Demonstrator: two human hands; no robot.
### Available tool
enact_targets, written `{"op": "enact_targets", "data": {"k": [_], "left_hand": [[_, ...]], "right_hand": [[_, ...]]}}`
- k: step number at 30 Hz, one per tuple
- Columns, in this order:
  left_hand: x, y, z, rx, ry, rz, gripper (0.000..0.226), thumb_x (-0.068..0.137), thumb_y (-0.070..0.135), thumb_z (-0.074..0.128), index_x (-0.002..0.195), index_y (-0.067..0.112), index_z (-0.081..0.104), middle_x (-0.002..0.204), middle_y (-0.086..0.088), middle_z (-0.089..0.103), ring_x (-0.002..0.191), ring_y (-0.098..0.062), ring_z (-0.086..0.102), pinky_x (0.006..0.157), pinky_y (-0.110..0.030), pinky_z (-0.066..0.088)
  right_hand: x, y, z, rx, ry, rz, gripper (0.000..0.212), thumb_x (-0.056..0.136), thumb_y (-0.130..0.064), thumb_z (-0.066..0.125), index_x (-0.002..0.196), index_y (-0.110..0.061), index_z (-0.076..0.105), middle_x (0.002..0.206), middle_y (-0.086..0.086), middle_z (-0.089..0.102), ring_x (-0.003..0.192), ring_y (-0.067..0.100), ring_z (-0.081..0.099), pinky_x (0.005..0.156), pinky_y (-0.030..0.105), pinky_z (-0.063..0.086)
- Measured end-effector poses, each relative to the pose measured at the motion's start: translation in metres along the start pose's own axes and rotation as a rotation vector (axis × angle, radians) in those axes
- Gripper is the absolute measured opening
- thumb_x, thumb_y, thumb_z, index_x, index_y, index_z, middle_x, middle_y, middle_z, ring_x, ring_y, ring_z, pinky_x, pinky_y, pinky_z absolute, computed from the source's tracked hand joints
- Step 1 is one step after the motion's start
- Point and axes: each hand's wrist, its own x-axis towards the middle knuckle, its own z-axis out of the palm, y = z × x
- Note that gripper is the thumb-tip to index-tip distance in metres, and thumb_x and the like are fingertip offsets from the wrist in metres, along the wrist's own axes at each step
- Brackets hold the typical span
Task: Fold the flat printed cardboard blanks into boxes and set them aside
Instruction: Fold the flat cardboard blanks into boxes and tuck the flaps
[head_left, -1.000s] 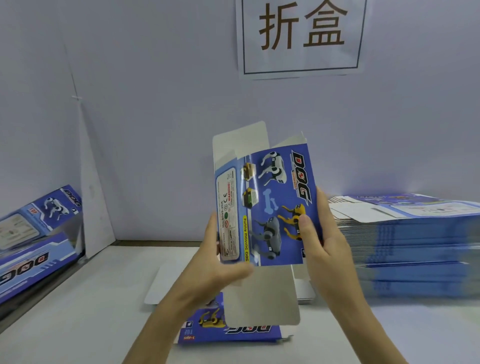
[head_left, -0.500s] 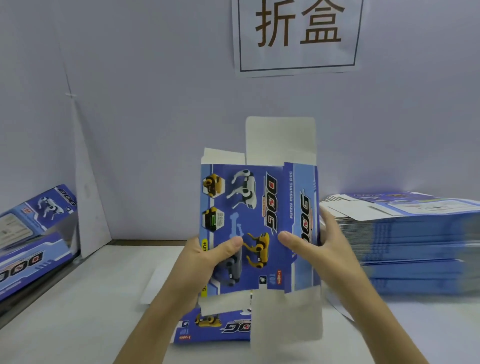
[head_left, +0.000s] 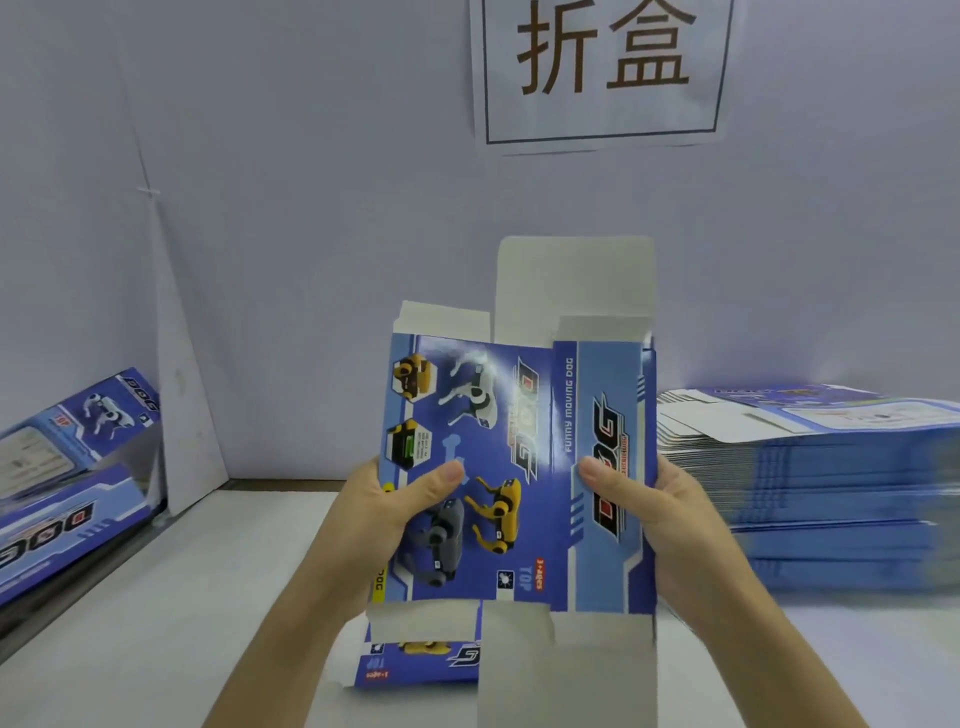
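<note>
Left hand (head_left: 389, 512) and right hand (head_left: 675, 519) grip the dog-print cardboard blank (head_left: 498, 457) between them by its side edges, thumbs on the printed face. It seems opened into a sleeve, though the flat view leaves this unsure. Its end flaps are not yet folded. Folded boxes (head_left: 67, 467) lie left of the left hand. A tall stack of flat blanks (head_left: 821, 483) sits beyond the right hand, so most of the work remains.

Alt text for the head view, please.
The left hand and right hand hold a blue printed cardboard blank upright above a white table, end flaps open. A stack of flat blanks sits at right; folded boxes lie at left.
</note>
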Motion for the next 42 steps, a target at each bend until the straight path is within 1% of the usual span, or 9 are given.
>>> {"op": "enact_targets", "data": {"k": [5, 11, 16, 21, 25, 29, 35, 39, 42], "left_hand": [[-0.001, 0.000, 0.004, -0.035, -0.023, 0.013, 0.030, 0.057, 0.047, 0.072, 0.073, 0.022, 0.073, 0.068, -0.005, 0.072, 0.060, -0.018, 0.069, 0.057, -0.027, 0.056], [-0.001, 0.000, 0.003, -0.070, -0.017, 0.016, 0.040, 0.056, 0.048, 0.074, 0.080, 0.017, 0.074, 0.078, -0.018, 0.071, 0.075, -0.030, 0.068, 0.073, -0.045, 0.057], [-0.001, -0.001, 0.004, -0.117, -0.021, 0.005, 0.041, 0.053, 0.047, 0.074, 0.083, 0.018, 0.075, 0.089, -0.014, 0.074, 0.082, -0.033, 0.071, 0.082, -0.049, 0.056], [-0.002, -0.001, 0.007, -0.179, -0.048, 0.007, 0.031, 0.067, 0.045, 0.065, 0.074, 0.018, 0.077, 0.080, -0.009, 0.075, 0.072, -0.022, 0.072, 0.061, -0.027, 0.057], [-0.001, -0.001, 0.007, -0.176, -0.022, 0.009, 0.045, 0.064, 0.048, 0.066, 0.091, 0.012, 0.073, 0.093, -0.015, 0.075, 0.083, -0.033, 0.072, 0.073, -0.041, 0.060], [0.000, -0.002, 0.005, -0.172, -0.031, 0.040, 0.048, 0.062, 0.051, 0.067, 0.093, 0.015, 0.070, 0.086, -0.007, 0.075, 0.077, -0.025, 0.073, 0.063, -0.031, 0.057], [-0.001, -0.003, 0.007, -0.172, -0.033, 0.025, 0.051, 0.060, 0.051, 0.067, 0.094, 0.014, 0.070, 0.093, -0.011, 0.075, 0.083, -0.029, 0.072, 0.073, -0.039, 0.059], [0.000, -0.005, 0.007, -0.167, -0.015, 0.020, 0.049, 0.059, 0.052, 0.067, 0.087, 0.013, 0.071, 0.089, -0.013, 0.075, 0.078, -0.031, 0.072, 0.070, -0.040, 0.059], [0.000, -0.006, 0.008, -0.136, -0.019, 0.021, 0.039, 0.071, 0.047, 0.064, 0.081, 0.010, 0.072, 0.077, -0.015, 0.072, 0.070, -0.029, 0.069, 0.066, -0.035, 0.058]], "right_hand": [[0.001, -0.005, -0.003, -0.027, 0.013, 0.006, 0.049, 0.060, -0.040, 0.075, 0.102, -0.019, 0.063, 0.089, 0.005, 0.077, 0.077, 0.024, 0.075, 0.054, 0.032, 0.058], [0.000, -0.007, -0.003, -0.028, 0.015, -0.012, 0.046, 0.061, -0.039, 0.074, 0.102, -0.022, 0.063, 0.087, 0.003, 0.077, 0.075, 0.023, 0.075, 0.050, 0.029, 0.056], [0.002, -0.007, -0.004, -0.041, 0.043, -0.022, 0.049, 0.064, -0.046, 0.069, 0.108, -0.025, 0.063, 0.090, 0.002, 0.077, 0.078, 0.023, 0.075, 0.067, 0.038, 0.059], [0.000, -0.009, -0.004, -0.014, 0.016, -0.025, 0.050, 0.060, -0.047, 0.071, 0.104, -0.024, 0.064, 0.091, 0.003, 0.077, 0.078, 0.024, 0.075, 0.061, 0.034, 0.060], [0.001, -0.009, -0.004, -0.029, 0.050, -0.031, 0.046, 0.066, -0.044, 0.068, 0.107, -0.024, 0.064, 0.090, 0.002, 0.077, 0.077, 0.023, 0.075, 0.064, 0.036, 0.058], [-0.001, -0.010, -0.003, -0.020, 0.011, -0.037, 0.045, 0.067, -0.044, 0.068, 0.105, -0.022, 0.064, 0.092, 0.004, 0.077, 0.079, 0.024, 0.075, 0.063, 0.035, 0.060], [-0.002, -0.011, -0.003, -0.041, 0.030, -0.051, 0.045, 0.069, -0.042, 0.068, 0.109, -0.023, 0.063, 0.095, 0.004, 0.077, 0.082, 0.024, 0.075, 0.072, 0.041, 0.059], [-0.001, -0.012, -0.005, -0.037, 0.026, -0.039, 0.040, 0.067, -0.041, 0.068, 0.103, -0.024, 0.064, 0.090, 0.003, 0.077, 0.078, 0.022, 0.075, 0.055, 0.032, 0.059], [-0.002, -0.013, -0.005, -0.022, 0.029, -0.057, 0.039, 0.063, -0.042, 0.069, 0.098, -0.025, 0.066, 0.087, 0.002, 0.077, 0.075, 0.021, 0.075, 0.050, 0.029, 0.057]]}}
